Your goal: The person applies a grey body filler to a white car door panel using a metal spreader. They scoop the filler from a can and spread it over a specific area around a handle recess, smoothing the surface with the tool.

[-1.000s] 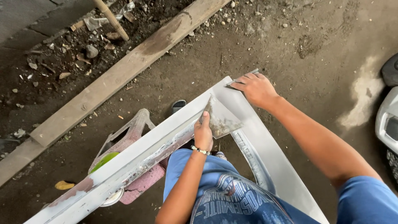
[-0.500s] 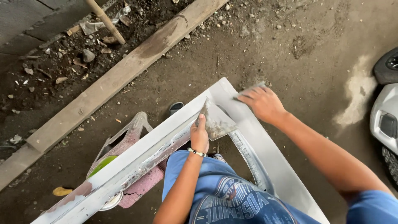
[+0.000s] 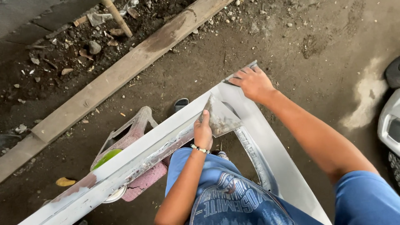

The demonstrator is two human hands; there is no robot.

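Head view: a flat grey scraper [image 3: 241, 73] is being pressed by the right hand [image 3: 252, 84] onto the outer corner of a grey primed body panel [image 3: 266, 137], fingers closed flat over the blade. A triangular grey board [image 3: 221, 118] smeared with filler is being gripped by the left hand [image 3: 203, 132], fingers wrapped on its lower edge, just beside the panel's inner corner. The panel is being propped across a pink plastic stool [image 3: 137, 175]. A green-and-white container [image 3: 107, 160] is being partly hidden under the panel. A wooden plank [image 3: 116, 77] is lying on the dirt floor [image 3: 291, 46] beyond. A white vehicle [image 3: 389, 125] is being cut off at right.
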